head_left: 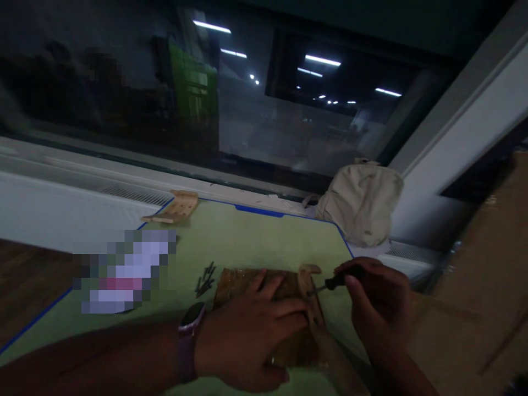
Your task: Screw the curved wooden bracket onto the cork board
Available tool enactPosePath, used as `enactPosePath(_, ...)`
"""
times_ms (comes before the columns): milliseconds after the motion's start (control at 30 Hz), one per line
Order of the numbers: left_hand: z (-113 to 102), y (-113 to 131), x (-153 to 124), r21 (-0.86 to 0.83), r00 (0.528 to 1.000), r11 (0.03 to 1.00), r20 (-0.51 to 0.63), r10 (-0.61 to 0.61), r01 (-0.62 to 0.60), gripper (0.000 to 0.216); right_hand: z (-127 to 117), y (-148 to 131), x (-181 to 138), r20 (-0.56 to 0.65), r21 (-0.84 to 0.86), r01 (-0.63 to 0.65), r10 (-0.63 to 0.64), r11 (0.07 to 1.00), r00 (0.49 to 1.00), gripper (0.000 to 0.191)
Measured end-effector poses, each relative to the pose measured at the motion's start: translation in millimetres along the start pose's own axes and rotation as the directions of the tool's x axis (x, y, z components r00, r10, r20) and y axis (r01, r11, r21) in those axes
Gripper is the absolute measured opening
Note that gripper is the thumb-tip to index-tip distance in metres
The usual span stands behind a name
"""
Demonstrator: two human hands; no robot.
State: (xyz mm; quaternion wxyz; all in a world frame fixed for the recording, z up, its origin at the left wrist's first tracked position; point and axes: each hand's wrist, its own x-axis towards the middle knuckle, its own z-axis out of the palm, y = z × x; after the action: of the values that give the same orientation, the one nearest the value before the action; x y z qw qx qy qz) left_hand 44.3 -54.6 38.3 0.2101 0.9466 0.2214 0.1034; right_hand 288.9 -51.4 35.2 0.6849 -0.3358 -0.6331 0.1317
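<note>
On green tabletop [256, 236], my left hand [247, 335] spread over brown slab [297, 349]; right hand [381, 302] pinching screwdriver [335, 281]; pixelated item [132, 272] unreadable

Brown panel [297, 351] partly hidden beneath left hand [247, 338]

The right grip [381, 305] holds a screwdriver [336, 282] at a wooden piece [304, 279].
</note>
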Motion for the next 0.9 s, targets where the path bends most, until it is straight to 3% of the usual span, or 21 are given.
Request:
enactPosePath(167,-5.2,5.5,-0.3,0.000,0.994,0.998,0.086,-0.062,0.062,0.080,-2.7,8.6,1.5,-0.009,-0.152,0.136,-0.139,0.979,0.990,0.017)
enactPosePath(433,2.5,-1.9,-2.9,0.049,0.993,0.997,0.099,-0.057,0.053,0.085,8.9,1.6,-2.2,0.066,0.083,-0.053,0.047,0.995,0.997,0.013)
enactPosePath(567,1.2,-2.2,-2.4,0.066,0.985,0.995,0.150,-0.084,0.075,0.087,4.5,5.0,0.5,0.015,-0.018,0.070,-0.070,0.997,0.997,0.018)
enactPosePath(733,-1.9,-1.2,-1.5,0.062,0.979,0.993,0.172,-0.109,0.100,0.086,-3.3,7.4,2.3,0.118,-0.227,0.250,-0.228,0.941,0.967,0.021)
enactPosePath(900,-1.3,-2.0,-2.4,0.056,0.979,0.993,0.169,-0.113,0.105,0.085,-0.9,2.5,-1.7,0.162,-0.165,0.171,-0.144,0.971,0.976,0.030)
